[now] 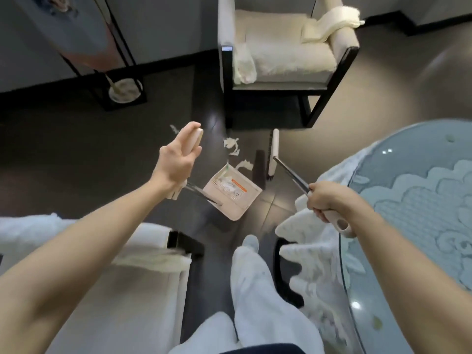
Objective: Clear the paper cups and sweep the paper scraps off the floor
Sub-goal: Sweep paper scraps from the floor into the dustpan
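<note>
Torn paper scraps are lying on the dark floor between the dustpan and the broom head. The dustpan's handle is being gripped by the left hand, the broom's by the right hand. The scraps, probably feather-light and easily scattered, are best being swept gently, not pinched.

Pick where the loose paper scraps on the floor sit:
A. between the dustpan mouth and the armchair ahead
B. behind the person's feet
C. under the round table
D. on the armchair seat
A: the paper scraps lie on the dark floor just beyond the open mouth of the dustpan, in front of the armchair and left of the broom.
</note>
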A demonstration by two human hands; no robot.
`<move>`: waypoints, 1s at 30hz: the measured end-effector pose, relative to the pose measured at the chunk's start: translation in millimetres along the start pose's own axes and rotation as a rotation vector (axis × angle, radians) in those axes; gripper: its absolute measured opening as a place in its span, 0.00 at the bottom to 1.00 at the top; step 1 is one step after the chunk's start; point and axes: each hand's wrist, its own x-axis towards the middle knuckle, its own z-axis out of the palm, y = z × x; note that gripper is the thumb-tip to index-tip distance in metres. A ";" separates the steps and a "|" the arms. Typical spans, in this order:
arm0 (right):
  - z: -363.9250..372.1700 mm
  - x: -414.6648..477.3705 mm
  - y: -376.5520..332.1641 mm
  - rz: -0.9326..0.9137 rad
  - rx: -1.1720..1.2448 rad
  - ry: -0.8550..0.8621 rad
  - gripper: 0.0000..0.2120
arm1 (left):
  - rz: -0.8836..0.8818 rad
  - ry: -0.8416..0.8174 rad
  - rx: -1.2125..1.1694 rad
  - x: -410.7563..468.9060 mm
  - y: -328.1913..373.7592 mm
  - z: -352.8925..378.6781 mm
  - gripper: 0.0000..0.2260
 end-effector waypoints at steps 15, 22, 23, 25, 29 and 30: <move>-145.6 126.0 -37.9 0.131 0.268 -0.058 0.20 | 0.120 -0.188 0.025 277.7 84.2 25.7 0.22; -131.5 161.5 -99.7 0.305 0.331 -0.019 0.23 | 0.237 -0.448 -0.040 394.3 81.8 6.5 0.22; -128.8 167.6 -114.5 0.341 0.339 -0.003 0.24 | 0.267 -0.483 -0.042 414.2 78.6 -0.3 0.22; -121.7 183.1 -152.5 0.392 0.385 -0.007 0.28 | 0.322 -0.527 -0.005 459.1 67.0 -19.9 0.22; -103.8 197.8 -244.0 0.415 0.466 -0.032 0.33 | 0.348 -0.566 0.081 527.2 27.5 -77.3 0.21; -100.9 197.1 -264.3 0.409 0.466 -0.043 0.32 | 0.347 -0.570 0.086 537.4 16.7 -91.9 0.21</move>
